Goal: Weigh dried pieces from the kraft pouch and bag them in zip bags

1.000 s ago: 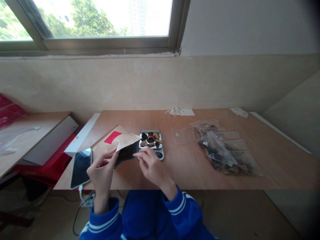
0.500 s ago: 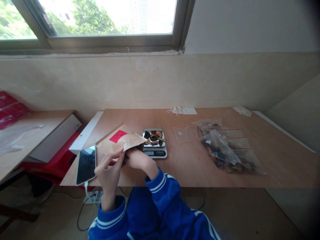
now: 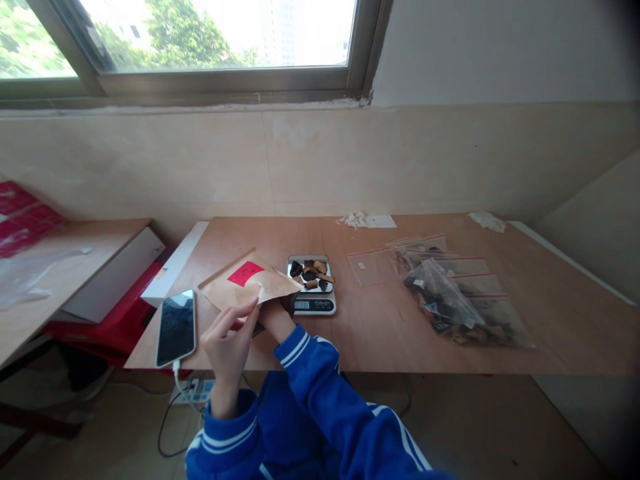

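Observation:
A brown kraft paper bag (image 3: 265, 283) with a red label (image 3: 245, 273) is tilted over the table in front of me. My left hand (image 3: 231, 332) pinches the lower edge of its opening. Inside the bag's mouth is my right hand (image 3: 275, 320), its fingers hidden by the paper. Just right of the bag stands a small digital scale (image 3: 320, 307) with a lit display. Several dried brown and dark pieces (image 3: 311, 273) lie on its metal pan.
Clear zip bags (image 3: 465, 300) holding dark dried pieces lie to the right. A charging phone (image 3: 177, 328) rests at the front left edge. White scraps (image 3: 355, 219) and a white card (image 3: 381, 221) sit at the back. A second table (image 3: 95, 233) stands left.
My right hand has gone deeper into the paper bag, its sleeve now close to the opening. The bag and my left hand have shifted slightly right in view.

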Action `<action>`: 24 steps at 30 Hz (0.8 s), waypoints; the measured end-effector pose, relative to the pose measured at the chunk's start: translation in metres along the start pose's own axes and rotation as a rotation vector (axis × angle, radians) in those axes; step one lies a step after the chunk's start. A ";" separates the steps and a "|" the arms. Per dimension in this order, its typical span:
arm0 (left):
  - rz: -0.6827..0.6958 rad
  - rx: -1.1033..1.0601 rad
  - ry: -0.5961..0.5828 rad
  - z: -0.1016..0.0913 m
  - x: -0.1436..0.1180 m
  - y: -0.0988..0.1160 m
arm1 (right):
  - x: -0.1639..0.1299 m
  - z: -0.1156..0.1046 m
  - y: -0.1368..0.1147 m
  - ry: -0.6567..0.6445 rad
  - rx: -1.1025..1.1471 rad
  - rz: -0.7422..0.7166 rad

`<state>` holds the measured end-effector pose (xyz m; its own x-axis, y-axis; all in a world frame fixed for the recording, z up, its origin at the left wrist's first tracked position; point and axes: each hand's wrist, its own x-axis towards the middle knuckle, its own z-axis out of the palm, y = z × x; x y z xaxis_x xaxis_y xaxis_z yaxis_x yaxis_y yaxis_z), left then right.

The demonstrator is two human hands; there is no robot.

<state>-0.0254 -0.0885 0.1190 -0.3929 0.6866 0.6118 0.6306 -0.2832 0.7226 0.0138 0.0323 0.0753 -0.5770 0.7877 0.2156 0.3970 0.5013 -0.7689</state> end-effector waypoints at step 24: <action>0.002 0.019 -0.031 0.000 0.001 0.003 | -0.089 -0.068 -0.032 0.134 0.331 0.066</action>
<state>-0.0243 -0.0886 0.1218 -0.3707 0.7066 0.6028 0.6444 -0.2718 0.7148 0.1013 -0.0296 0.1218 -0.4508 0.8652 0.2195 0.1648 0.3223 -0.9322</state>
